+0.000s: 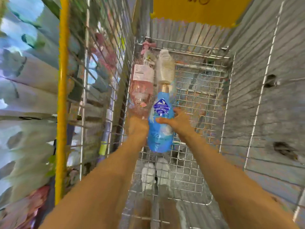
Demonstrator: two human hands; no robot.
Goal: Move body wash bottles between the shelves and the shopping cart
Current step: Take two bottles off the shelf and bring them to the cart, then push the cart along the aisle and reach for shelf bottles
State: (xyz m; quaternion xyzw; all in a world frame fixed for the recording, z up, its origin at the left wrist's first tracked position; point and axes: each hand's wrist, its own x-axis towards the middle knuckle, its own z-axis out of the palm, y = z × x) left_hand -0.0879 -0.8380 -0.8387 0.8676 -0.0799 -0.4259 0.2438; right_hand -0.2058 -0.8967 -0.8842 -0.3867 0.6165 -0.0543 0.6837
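Both my arms reach down into a wire shopping cart (203, 90). My right hand (176, 123) grips a blue body wash bottle (160, 123) with a gold neck and a white pump top, held above the cart floor. My left hand (137, 128) grips the lower end of a clear pink body wash bottle (142, 85) with a white label and a pink pump. The two bottles lie side by side, tops pointing away from me. The frame is blurred by motion.
A yellow upright post (62, 90) and the cart's left wire wall stand between me and blurred shelves of bottles (24, 96) on the left. A yellow sign (198, 9) hangs at the cart's far end. My white shoes (155, 174) show through the mesh.
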